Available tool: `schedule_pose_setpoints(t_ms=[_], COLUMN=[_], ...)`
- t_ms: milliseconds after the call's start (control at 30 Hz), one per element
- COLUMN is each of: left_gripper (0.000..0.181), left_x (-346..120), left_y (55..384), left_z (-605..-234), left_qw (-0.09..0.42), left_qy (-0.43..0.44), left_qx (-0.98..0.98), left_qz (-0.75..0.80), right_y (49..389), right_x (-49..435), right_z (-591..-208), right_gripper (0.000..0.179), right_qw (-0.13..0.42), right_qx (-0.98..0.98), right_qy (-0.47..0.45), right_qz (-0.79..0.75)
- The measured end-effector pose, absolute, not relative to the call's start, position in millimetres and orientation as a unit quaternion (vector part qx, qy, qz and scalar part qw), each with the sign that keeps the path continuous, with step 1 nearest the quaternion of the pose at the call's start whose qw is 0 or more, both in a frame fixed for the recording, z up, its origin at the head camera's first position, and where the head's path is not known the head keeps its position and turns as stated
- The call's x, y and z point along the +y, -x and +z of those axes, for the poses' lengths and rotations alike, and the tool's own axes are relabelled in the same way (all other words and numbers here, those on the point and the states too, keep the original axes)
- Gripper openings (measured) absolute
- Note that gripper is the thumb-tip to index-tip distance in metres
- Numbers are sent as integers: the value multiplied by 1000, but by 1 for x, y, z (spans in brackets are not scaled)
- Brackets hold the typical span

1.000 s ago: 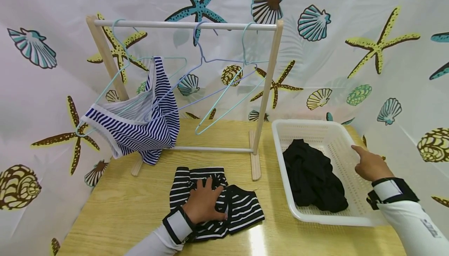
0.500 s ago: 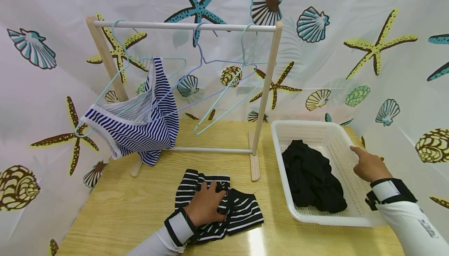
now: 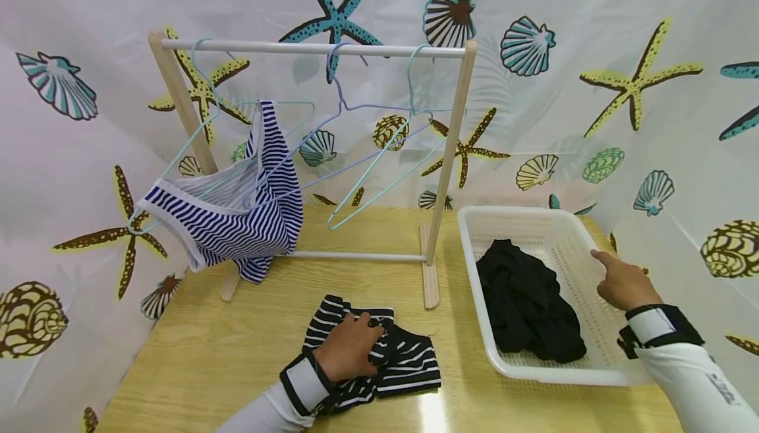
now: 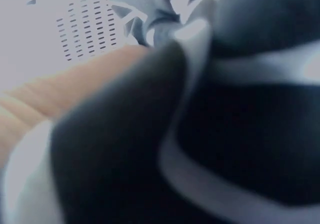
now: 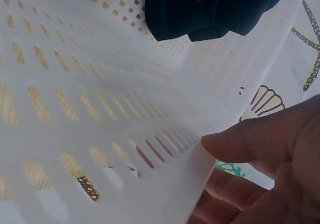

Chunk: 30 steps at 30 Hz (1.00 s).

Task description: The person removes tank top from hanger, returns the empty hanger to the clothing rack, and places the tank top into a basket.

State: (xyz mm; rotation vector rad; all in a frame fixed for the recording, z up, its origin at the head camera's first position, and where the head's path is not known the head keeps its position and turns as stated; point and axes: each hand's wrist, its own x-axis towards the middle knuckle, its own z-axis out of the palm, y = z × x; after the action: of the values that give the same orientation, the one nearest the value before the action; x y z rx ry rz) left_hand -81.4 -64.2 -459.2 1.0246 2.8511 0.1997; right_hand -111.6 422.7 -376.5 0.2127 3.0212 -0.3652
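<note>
On the table before me, my left hand (image 3: pixel 348 347) grips a black-and-white striped garment (image 3: pixel 412 362), its cloth bunched under curled fingers. Folds of that striped cloth fill most of the left wrist view, hiding nearly all of the hand. My right hand (image 3: pixel 625 281) holds the right rim of a white plastic basket (image 3: pixel 510 211). The right wrist view has the thumb (image 5: pixel 245 138) on the inner face of the basket wall and the other fingers outside it. A crumpled black cloth (image 3: pixel 528 304) lies inside the basket.
Behind the striped garment stands a wooden-legged rack with a white top rail (image 3: pixel 273 47). A blue-and-white striped top (image 3: pixel 249 222) hangs askew from a mint hanger at left. A purple hanger (image 3: pixel 339 90) and another mint hanger (image 3: pixel 362 189) hang bare. A patterned curtain surrounds the table.
The left hand's fingers have drawn in, bunching the striped garment, whose upper left part is pulled in toward the hand. The right hand keeps its hold on the basket.
</note>
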Motion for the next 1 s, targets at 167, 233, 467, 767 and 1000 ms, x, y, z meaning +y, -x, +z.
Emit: schedule_pose_setpoints(t_ms=[167,233,467,767,1000], left_gripper=[61,62,63,62,63], left_x=[-66,-67,-70,-69,-71], left_y=[81,82,88,97,101], left_z=[-461,-460,-455,-436,-418], left_qw=[62,69,98,59,43], left_qy=[-342,-341,-343,-335,-328], left_qx=[935,934,929,931,932], left_qz=[77,83,103,136,146], right_y=[110,110,110,107,107], right_x=[423,423,422,422,422], right_z=[-377,-376,-375,-376,-376], right_gripper=[65,64,64,63,63], right_qw=[43,41,31,22,23], right_qx=[990,991,991,992,992], right_qy=[-60,-58,-56,-57,-56], right_qz=[-117,-117,-115,-112,-112])
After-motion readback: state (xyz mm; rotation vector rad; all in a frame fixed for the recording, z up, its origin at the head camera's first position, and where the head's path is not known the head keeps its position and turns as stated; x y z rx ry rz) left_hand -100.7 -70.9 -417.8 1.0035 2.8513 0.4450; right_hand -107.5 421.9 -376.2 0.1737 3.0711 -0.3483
